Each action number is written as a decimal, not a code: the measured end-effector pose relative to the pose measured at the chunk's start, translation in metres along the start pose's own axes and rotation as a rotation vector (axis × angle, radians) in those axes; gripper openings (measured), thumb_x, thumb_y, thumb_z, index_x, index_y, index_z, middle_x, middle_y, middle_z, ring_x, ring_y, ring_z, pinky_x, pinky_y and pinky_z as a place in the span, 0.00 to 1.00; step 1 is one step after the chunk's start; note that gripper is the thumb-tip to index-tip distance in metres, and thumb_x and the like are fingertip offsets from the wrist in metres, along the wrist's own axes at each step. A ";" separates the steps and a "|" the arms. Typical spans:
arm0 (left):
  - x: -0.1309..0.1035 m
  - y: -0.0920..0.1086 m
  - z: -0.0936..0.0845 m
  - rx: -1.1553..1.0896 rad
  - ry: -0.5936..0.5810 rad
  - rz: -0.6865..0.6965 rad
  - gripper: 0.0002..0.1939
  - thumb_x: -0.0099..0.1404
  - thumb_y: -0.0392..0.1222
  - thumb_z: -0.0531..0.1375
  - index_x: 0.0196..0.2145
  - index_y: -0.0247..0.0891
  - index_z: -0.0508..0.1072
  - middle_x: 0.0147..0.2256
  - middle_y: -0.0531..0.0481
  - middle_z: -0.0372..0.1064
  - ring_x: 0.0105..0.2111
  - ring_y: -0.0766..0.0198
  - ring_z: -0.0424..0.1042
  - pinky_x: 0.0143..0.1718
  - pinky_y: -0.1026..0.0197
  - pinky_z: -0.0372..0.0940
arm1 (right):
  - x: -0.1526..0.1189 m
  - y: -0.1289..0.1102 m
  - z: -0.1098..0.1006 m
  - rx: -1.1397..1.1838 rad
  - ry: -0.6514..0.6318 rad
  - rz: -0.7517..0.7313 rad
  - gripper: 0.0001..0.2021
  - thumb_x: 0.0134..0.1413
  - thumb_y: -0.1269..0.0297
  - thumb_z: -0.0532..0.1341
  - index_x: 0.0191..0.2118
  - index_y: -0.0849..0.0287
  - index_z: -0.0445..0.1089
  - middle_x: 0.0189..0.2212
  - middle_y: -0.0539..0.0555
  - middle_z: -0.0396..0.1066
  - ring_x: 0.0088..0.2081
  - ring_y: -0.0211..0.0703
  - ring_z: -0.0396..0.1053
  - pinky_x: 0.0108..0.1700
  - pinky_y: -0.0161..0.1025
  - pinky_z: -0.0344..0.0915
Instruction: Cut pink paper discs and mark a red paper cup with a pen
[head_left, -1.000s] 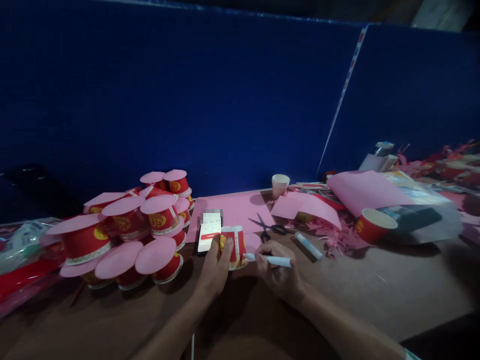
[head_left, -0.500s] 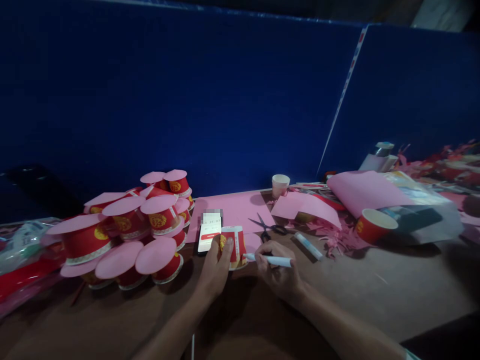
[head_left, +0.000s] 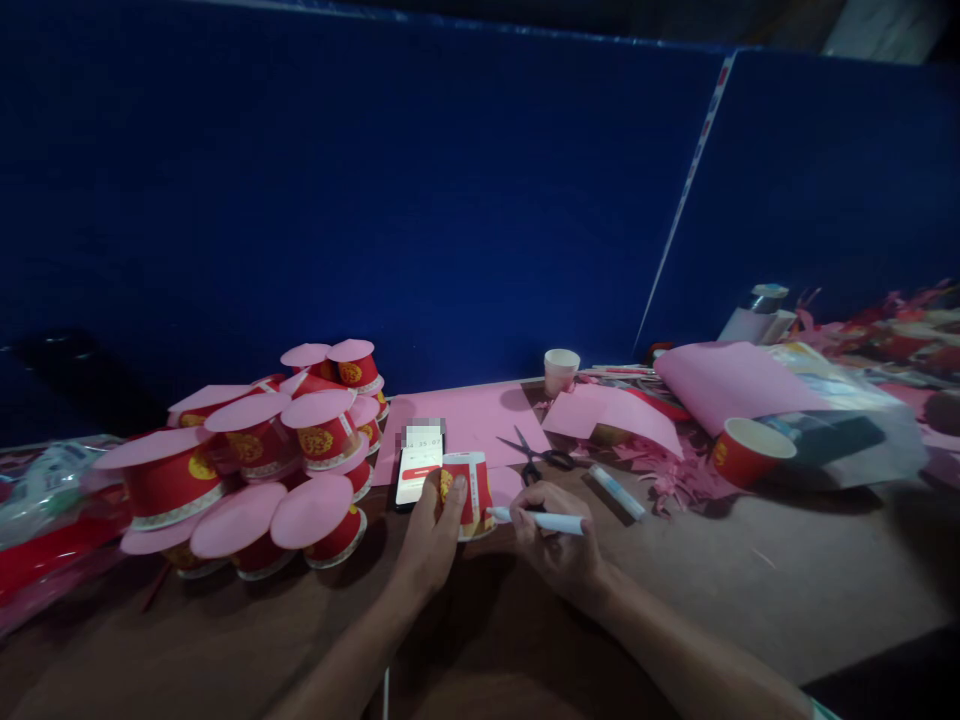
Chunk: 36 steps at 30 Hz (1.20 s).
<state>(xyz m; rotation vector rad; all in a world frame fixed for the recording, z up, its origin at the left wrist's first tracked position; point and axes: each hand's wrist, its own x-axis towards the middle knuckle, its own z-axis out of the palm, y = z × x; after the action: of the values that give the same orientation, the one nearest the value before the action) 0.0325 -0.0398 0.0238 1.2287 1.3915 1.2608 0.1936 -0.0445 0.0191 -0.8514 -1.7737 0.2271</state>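
My left hand is wrapped round a red paper cup with a gold print and a white strip. The cup lies tilted just in front of the phone, which shows a lit screen. In my right hand is a white marker, its tip pointing left at the lower side of the cup. Whether the tip touches the cup I cannot tell. Scissors lie spread behind my right hand. A pale glue stick rests to the right of that hand.
Stacked red cups with pink discs stand at left. Behind my hands lies pink paper. A white cup, pink scraps and another red cup are to the right. A blue partition closes the back.
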 end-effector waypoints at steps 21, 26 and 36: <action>0.002 -0.002 -0.001 -0.009 -0.006 0.024 0.20 0.59 0.54 0.53 0.41 0.36 0.67 0.30 0.50 0.68 0.30 0.59 0.68 0.37 0.57 0.63 | 0.000 0.000 0.002 -0.042 0.035 0.021 0.09 0.54 0.70 0.53 0.24 0.59 0.63 0.20 0.49 0.65 0.22 0.37 0.63 0.27 0.35 0.60; 0.001 -0.001 -0.001 -0.008 -0.003 0.021 0.21 0.60 0.55 0.52 0.42 0.36 0.67 0.28 0.51 0.67 0.29 0.60 0.67 0.38 0.56 0.63 | -0.001 0.001 0.002 -0.049 0.036 0.040 0.08 0.54 0.71 0.54 0.26 0.59 0.63 0.21 0.50 0.66 0.23 0.37 0.64 0.28 0.35 0.60; 0.000 0.000 0.000 -0.044 -0.013 0.010 0.20 0.60 0.55 0.52 0.41 0.36 0.67 0.34 0.47 0.71 0.34 0.58 0.70 0.40 0.55 0.63 | -0.002 0.004 0.003 0.009 0.044 0.072 0.08 0.54 0.71 0.53 0.26 0.59 0.63 0.21 0.49 0.64 0.23 0.37 0.63 0.28 0.34 0.60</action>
<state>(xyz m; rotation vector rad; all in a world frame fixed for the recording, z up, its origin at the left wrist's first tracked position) 0.0326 -0.0396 0.0234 1.2134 1.3433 1.2808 0.1930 -0.0426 0.0141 -0.9081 -1.7019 0.2616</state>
